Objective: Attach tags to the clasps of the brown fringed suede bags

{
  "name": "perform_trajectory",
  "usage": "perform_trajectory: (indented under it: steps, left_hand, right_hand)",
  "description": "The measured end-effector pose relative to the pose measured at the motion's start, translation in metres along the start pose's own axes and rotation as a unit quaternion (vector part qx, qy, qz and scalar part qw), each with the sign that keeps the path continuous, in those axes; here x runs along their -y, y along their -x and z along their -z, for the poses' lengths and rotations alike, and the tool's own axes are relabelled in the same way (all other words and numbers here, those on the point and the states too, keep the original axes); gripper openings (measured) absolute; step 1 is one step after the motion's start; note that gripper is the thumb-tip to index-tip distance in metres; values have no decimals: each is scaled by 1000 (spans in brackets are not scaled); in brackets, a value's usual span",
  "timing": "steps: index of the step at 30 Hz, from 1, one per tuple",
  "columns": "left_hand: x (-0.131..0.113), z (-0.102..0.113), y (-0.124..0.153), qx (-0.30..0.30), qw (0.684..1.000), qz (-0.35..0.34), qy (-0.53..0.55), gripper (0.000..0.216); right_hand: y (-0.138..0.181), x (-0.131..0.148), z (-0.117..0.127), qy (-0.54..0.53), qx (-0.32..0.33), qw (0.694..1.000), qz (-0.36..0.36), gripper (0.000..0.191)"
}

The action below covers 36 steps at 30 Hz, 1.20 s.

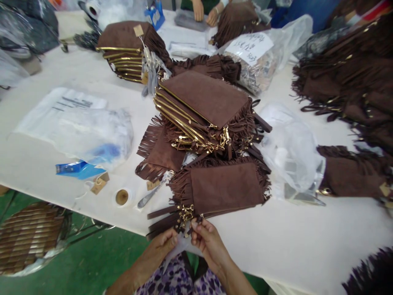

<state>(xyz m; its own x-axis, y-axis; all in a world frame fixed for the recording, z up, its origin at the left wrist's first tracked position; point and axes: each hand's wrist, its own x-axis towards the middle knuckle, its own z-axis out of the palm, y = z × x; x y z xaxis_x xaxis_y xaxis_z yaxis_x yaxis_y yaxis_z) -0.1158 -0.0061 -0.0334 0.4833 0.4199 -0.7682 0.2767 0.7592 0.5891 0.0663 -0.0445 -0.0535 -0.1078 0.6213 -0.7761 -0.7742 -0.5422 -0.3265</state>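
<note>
A brown suede-like fringed pouch [225, 186] lies flat at the table's front edge. Bunched at its near left corner are brown straps with gold clasps [186, 214]. My right hand [207, 237] pinches a small dark brown strip [198, 220] by that corner. Just left of it, my left hand [164, 241] is closed, thumb on fingers, on a whitish translucent sheet, apparently thin plastic [181, 246]. Behind the pouch rises a pile of matching pouches [207, 96] with gold zippers. Another fringed pouch [164, 153] sticks out at the pile's left.
Scissors or snips [153, 194] and a tape roll [123, 197] lie left of the pouch. Further left are clear bags [101, 127] and a cardboard tag [100, 183]. More pouches [125, 37] stand behind; a plastic bag [290, 143] sits right. Another person's hands [205, 12] work across the table.
</note>
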Motion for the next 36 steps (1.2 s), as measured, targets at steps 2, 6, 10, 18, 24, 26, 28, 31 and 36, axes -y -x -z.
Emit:
perform_trajectory:
  steps: [2, 6, 10, 18, 24, 26, 28, 31, 36]
  left_hand:
    - [-1, 0, 1, 3, 1000, -5, 9, 48]
    - [0, -1, 2, 11, 1000, -16, 16, 47]
    - [3, -2, -2, 43, 999, -16, 19, 45]
    - [9, -9, -5, 48, 998, -20, 38, 47]
    - [16, -14, -3, -15, 998, 41, 37, 48]
    - [18, -14, -4, -18, 997, 42, 55, 46]
    - [20, -15, -4, -18, 996, 30, 80, 43]
    - [20, -17, -4, -26, 993, 14, 113, 40]
    - [17, -17, -5, -28, 993, 4, 111, 41]
  right_hand:
    - [0, -1, 0, 14, -7, 1000, 4, 29]
    - [0, -1, -1, 27, -17, 999, 11, 32]
    - [-1, -1, -1, 33, -19, 999, 16, 34]
    - [3, -2, 0, 75, -25, 996, 29, 37]
    - [0, -9, 5, 109, -33, 992, 56, 36]
    - [-2, -11, 7, 116, -30, 991, 63, 36]
    - [-3, -12, 8, 119, -27, 990, 68, 36]
    - [-3, -12, 7, 132, -38, 988, 73, 37]
    - [-2, -10, 4, 150, -54, 984, 84, 35]
